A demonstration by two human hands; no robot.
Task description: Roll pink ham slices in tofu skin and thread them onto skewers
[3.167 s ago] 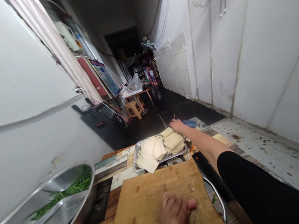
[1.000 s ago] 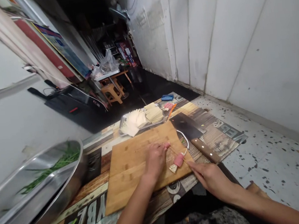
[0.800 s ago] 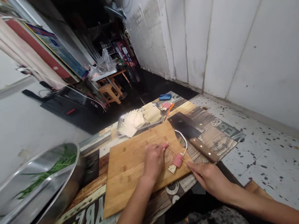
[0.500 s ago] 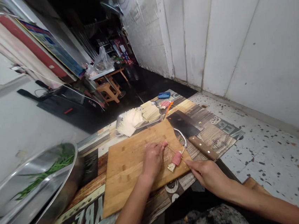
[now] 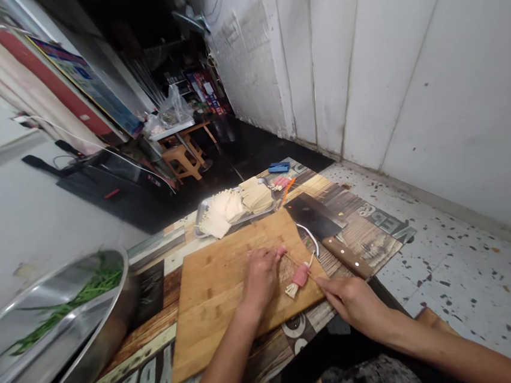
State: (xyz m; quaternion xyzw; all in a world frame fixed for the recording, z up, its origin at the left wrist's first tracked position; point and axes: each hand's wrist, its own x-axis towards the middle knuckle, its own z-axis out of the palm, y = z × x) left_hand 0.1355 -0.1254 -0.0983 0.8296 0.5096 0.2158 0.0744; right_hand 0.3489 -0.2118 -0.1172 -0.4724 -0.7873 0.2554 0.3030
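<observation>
One thin skewer, pinched in the right hand, bears one strand-filled pink roll by the near right corner of the wooden board. Left hand pinches a second pink piece, shape mostly hidden.

Pink roll; tan cutting board; dark-speckled floor.

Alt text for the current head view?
Over a wooden cutting board, the right hand grips a thin stick at a pink roll while the left hand holds another pink piece. A cleaver lies to the right, a food tray behind.
</observation>
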